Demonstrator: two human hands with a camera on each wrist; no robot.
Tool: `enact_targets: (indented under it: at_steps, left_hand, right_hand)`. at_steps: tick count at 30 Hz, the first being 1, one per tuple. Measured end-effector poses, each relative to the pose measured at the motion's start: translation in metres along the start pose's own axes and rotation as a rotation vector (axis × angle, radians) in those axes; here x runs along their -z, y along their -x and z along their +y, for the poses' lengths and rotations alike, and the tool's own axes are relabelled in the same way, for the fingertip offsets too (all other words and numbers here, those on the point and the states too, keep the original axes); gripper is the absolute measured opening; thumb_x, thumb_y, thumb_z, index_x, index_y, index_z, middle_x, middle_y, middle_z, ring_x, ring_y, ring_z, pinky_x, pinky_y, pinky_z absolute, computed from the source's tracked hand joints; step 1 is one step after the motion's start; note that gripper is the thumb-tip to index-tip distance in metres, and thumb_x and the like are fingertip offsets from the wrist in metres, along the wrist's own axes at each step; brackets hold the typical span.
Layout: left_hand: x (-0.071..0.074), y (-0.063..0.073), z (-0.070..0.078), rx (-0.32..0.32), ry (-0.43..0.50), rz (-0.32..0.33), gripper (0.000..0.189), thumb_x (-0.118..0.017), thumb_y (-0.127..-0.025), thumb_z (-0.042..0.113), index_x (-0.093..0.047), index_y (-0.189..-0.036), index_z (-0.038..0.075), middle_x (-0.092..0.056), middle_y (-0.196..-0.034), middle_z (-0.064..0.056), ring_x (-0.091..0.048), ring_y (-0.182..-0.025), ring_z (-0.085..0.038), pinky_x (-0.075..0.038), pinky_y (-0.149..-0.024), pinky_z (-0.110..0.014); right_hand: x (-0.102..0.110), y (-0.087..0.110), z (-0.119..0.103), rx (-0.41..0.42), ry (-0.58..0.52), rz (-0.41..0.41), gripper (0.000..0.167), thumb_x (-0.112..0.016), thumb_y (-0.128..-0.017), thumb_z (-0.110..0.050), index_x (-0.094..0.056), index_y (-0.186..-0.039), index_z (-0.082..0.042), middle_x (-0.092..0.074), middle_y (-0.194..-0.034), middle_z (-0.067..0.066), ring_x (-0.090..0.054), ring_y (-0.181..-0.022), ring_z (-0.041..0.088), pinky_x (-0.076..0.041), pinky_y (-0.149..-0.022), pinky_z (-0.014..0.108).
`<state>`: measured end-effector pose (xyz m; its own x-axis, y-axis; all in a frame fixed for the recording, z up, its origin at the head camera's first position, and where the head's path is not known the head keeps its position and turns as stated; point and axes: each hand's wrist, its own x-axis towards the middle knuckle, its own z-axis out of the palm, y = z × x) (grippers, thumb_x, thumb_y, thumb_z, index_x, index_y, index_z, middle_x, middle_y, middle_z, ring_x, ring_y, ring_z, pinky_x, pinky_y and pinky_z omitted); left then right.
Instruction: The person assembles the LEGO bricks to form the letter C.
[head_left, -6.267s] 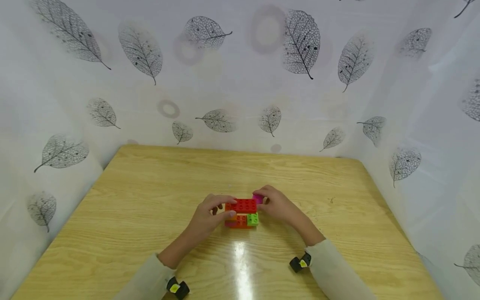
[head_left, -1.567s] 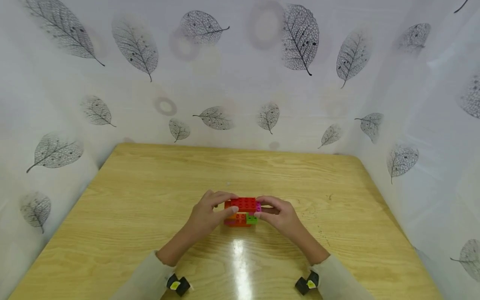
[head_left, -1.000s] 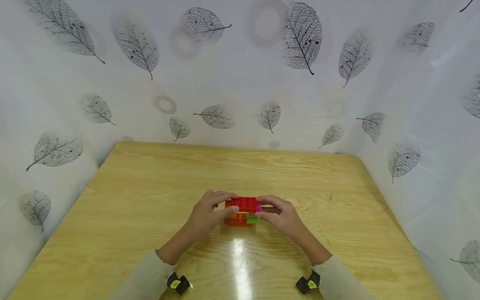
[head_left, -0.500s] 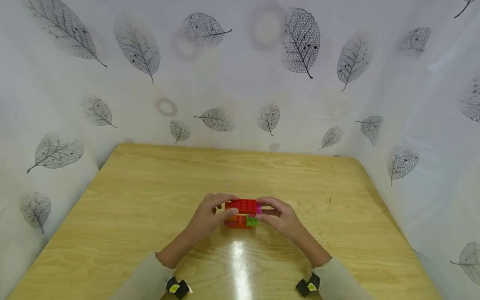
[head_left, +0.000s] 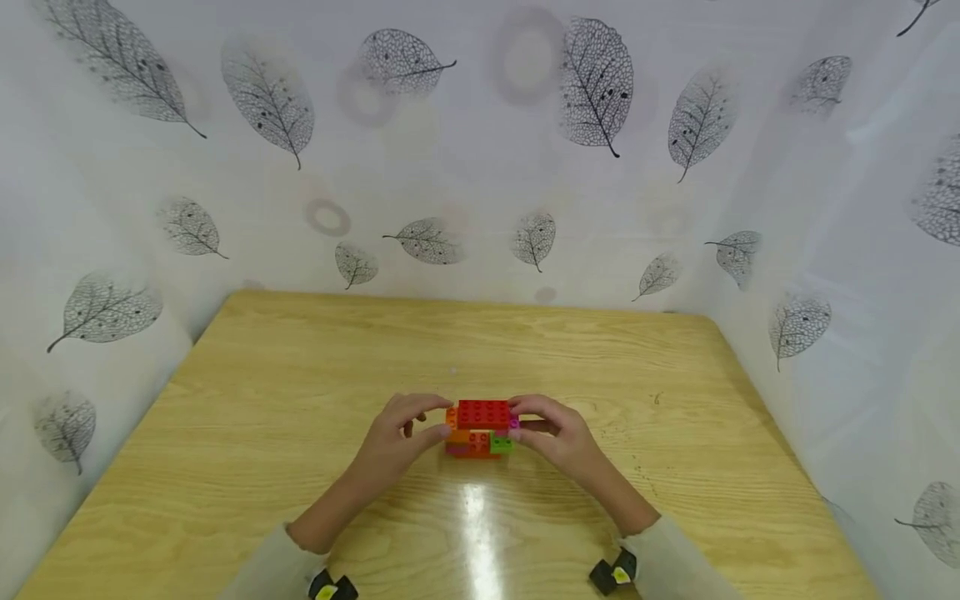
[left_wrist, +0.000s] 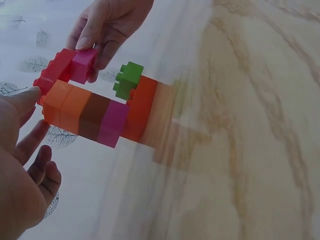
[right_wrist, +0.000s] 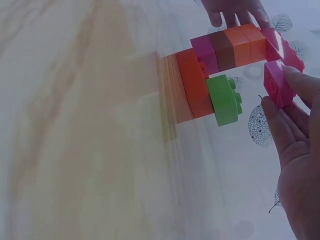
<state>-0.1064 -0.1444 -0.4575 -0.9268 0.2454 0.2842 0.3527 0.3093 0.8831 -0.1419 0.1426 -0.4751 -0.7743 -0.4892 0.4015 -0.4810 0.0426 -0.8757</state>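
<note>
A toy-brick structure stands on the table. Its orange-red base brick point(right_wrist: 192, 85) carries a green brick point(right_wrist: 223, 100) at one end. At the other end rises a column of a purple brick point(left_wrist: 113, 123), a brown brick point(left_wrist: 93, 116) and orange bricks point(left_wrist: 70, 106). Across the column's top lies a long red brick point(head_left: 483, 414), reaching out over the green one. My left hand point(head_left: 393, 437) pinches the column's upper orange part between thumb and fingers. My right hand point(head_left: 558, 432) pinches a pink brick point(right_wrist: 278, 84) at the red brick's free end, with a gap above the green brick.
The wooden table point(head_left: 337, 358) extends all around the structure. White leaf-printed cloth point(head_left: 465, 150) hangs behind it and along both sides. Black wrist cameras point(head_left: 613, 572) sit at both sleeves.
Earlier the right hand held the pink brick behind the red brick's right end; now it is at that end. Just now the left hand shifted left, off the red brick onto the orange part.
</note>
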Motion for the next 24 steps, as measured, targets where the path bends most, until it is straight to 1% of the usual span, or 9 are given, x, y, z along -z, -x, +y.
enact_targets:
  at_steps: [4,8,11,14,18,22,24]
  left_hand:
    - [0.0011,0.0022,-0.0028,0.009,0.002,-0.015,0.029,-0.07,-0.095,0.023,-0.07,-0.124,0.027,-0.064,-0.133,-0.003,-0.05,-0.101,-0.03,-0.041,-0.071,-0.027]
    - [0.0011,0.0025,-0.0054,0.024,0.001,-0.025,0.028,-0.071,-0.095,0.025,-0.071,-0.123,0.027,-0.064,-0.134,-0.007,-0.051,-0.102,-0.03,-0.042,-0.072,-0.026]
    - [0.0008,0.0027,-0.0064,0.023,0.0,-0.027,0.028,-0.071,-0.095,0.025,-0.07,-0.123,0.027,-0.064,-0.134,-0.006,-0.051,-0.101,-0.03,-0.042,-0.071,-0.026]
    - [0.0002,0.0025,-0.0066,0.017,0.001,-0.028,0.028,-0.071,-0.095,0.025,-0.07,-0.123,0.027,-0.065,-0.133,-0.004,-0.05,-0.1,-0.029,-0.041,-0.071,-0.027]
    - [-0.0003,0.0025,-0.0083,0.016,-0.003,-0.028,0.026,-0.071,-0.095,0.025,-0.07,-0.121,0.028,-0.065,-0.132,-0.002,-0.05,-0.1,-0.029,-0.041,-0.071,-0.027]
    - [-0.0008,0.0027,-0.0101,0.016,-0.006,-0.023,0.026,-0.071,-0.095,0.025,-0.07,-0.12,0.029,-0.066,-0.13,0.002,-0.051,-0.099,-0.026,-0.041,-0.07,-0.026]
    - [-0.0011,0.0028,-0.0102,0.012,-0.006,-0.018,0.026,-0.072,-0.094,0.024,-0.071,-0.12,0.028,-0.066,-0.13,0.004,-0.051,-0.098,-0.025,-0.041,-0.069,-0.027]
  right_hand:
    - [0.0,0.0002,0.0009,0.022,0.01,-0.001,0.024,-0.068,-0.09,0.008,-0.067,-0.112,-0.001,-0.061,-0.127,0.024,-0.064,-0.116,0.012,-0.058,-0.087,0.03]
    - [0.0002,0.0003,0.0012,0.026,0.032,-0.002,0.023,-0.068,-0.09,0.009,-0.068,-0.109,-0.001,-0.062,-0.126,0.023,-0.061,-0.118,0.007,-0.058,-0.087,0.029]
    - [0.0,0.0004,0.001,0.023,0.053,0.001,0.023,-0.069,-0.089,0.009,-0.069,-0.109,-0.003,-0.062,-0.126,0.022,-0.061,-0.119,0.007,-0.058,-0.086,0.028]
    - [0.0002,0.0004,0.0011,0.032,0.047,-0.003,0.024,-0.069,-0.088,0.01,-0.069,-0.109,-0.002,-0.062,-0.126,0.022,-0.061,-0.119,0.007,-0.058,-0.086,0.029]
    - [0.0012,-0.0001,0.0017,0.074,0.032,-0.025,0.026,-0.068,-0.087,0.014,-0.067,-0.11,0.001,-0.06,-0.126,0.025,-0.061,-0.12,0.008,-0.058,-0.086,0.032]
    - [0.0016,-0.0007,0.0015,0.122,0.046,-0.039,0.029,-0.067,-0.087,0.015,-0.066,-0.112,0.002,-0.059,-0.126,0.027,-0.06,-0.12,0.008,-0.058,-0.086,0.032]
    - [0.0017,-0.0007,0.0011,0.132,0.048,-0.04,0.029,-0.066,-0.088,0.015,-0.066,-0.113,0.001,-0.06,-0.126,0.026,-0.06,-0.12,0.008,-0.058,-0.086,0.032]
